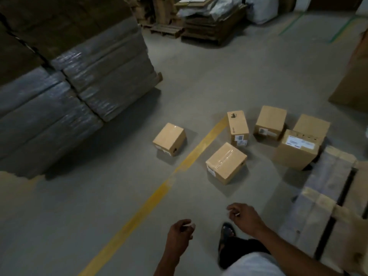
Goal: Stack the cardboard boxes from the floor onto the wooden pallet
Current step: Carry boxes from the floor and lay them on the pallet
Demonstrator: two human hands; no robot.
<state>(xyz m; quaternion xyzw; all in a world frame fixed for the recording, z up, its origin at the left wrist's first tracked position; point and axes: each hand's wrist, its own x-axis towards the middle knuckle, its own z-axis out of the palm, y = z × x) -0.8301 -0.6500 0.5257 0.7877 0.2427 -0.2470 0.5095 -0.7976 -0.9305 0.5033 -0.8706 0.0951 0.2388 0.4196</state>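
My left hand and right hand hung loosely curled, holding nothing, ready for the nearest box on the floor, left of the pallet.

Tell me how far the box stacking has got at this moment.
Nothing looks done: the visible boards of the wooden pallet carry no box. Nothing is in hand either; the left hand and right hand hang loosely curled and hold nothing. Five cardboard boxes remain on the floor: one left of the yellow line, four right of it, the nearest probably the next pick.
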